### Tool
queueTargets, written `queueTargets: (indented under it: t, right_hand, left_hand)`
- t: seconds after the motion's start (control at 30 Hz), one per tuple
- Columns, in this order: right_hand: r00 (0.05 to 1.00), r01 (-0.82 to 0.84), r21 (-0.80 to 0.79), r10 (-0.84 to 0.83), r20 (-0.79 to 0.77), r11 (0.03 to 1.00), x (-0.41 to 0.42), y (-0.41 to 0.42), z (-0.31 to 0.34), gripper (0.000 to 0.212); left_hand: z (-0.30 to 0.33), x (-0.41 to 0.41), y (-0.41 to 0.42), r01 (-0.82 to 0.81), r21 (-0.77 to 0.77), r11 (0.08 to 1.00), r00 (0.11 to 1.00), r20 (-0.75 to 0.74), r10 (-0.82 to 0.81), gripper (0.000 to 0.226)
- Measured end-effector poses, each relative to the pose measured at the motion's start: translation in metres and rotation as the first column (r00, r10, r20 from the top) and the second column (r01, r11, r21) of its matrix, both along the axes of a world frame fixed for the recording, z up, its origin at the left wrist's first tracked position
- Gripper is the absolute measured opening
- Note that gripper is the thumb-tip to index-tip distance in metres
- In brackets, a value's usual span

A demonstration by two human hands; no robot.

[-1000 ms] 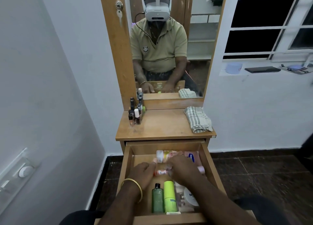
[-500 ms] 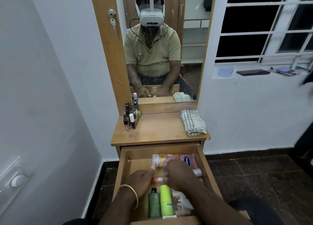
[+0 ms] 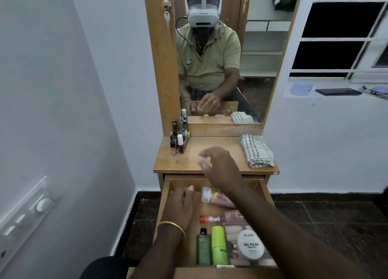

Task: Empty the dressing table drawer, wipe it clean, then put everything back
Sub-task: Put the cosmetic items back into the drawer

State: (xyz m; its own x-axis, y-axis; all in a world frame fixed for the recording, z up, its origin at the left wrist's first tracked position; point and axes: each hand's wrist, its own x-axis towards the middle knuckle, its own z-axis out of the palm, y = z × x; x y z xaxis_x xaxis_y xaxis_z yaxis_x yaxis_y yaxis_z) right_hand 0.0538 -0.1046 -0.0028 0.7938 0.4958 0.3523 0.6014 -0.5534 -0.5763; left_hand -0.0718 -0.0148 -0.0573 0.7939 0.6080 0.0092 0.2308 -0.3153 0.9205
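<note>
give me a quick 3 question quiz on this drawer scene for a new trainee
1. True or false: the checked cloth lies inside the drawer.
2. Which item lies in the drawer with its label facing up?
A. a round white nail polish tub
B. a hairbrush
C. a pair of scissors
3. Fill in: the right hand is raised over the ____, while the left hand is in the drawer.

Key
1. False: it lies folded on the tabletop, at its right side.
2. A
3. tabletop
</note>
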Motion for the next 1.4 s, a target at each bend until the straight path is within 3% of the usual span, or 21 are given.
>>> queueTargets:
  t: [0.2,0.3,0.57,0.73,0.9,1.03,1.13,1.23,1.4]
  right_hand:
    - [0.989,-0.029,-0.103,0.044,0.143,0.994,0.019,0.050,0.048,0.044]
    - [0.985,-0.036,-0.170,0.064,0.161,0.985,0.025,0.064,0.051,0.056]
    - [0.974,-0.042,-0.214,0.088,0.209,0.976,0.028,0.075,0.041,0.064]
    - [0.952,-0.033,-0.246,0.106,0.288,0.969,0.025,0.075,0.037,0.041]
    - [0.976,-0.020,-0.097,0.040,0.215,0.995,0.019,0.063,0.031,0.017]
    - [0.993,-0.046,0.107,0.034,0.113,0.993,0.006,0.040,0.022,0.014]
    - [0.999,-0.022,0.250,0.011,0.042,0.968,-0.014,0.015,0.008,0.019]
    - [0.999,0.000,0.261,-0.009,0.032,0.965,-0.037,-0.007,-0.016,0.019]
    - [0.997,-0.075,0.212,0.073,0.014,0.974,-0.051,-0.019,-0.044,0.013]
  left_hand:
    - [-0.007,0.005,0.007,-0.150,0.088,0.985,0.981,0.139,0.137,0.011]
    - [-0.008,0.006,0.006,-0.156,0.085,0.984,0.976,0.167,0.141,0.011]
    - [-0.004,0.005,0.002,-0.140,0.097,0.985,0.972,0.201,0.118,0.017]
    - [-0.006,0.007,0.003,-0.155,0.102,0.983,0.963,0.239,0.127,0.019]
    - [-0.003,0.010,0.005,-0.217,0.086,0.972,0.940,0.288,0.185,0.017]
    - [0.015,0.015,0.011,-0.262,0.103,0.960,0.931,0.289,0.223,0.017]
    - [0.038,0.026,0.030,-0.325,0.190,0.926,0.926,0.262,0.271,0.020]
    - [0.063,0.044,0.051,-0.343,0.341,0.876,0.934,0.223,0.279,0.030]
    - [0.076,0.069,0.069,-0.140,0.676,0.724,0.978,-0.020,0.207,0.044]
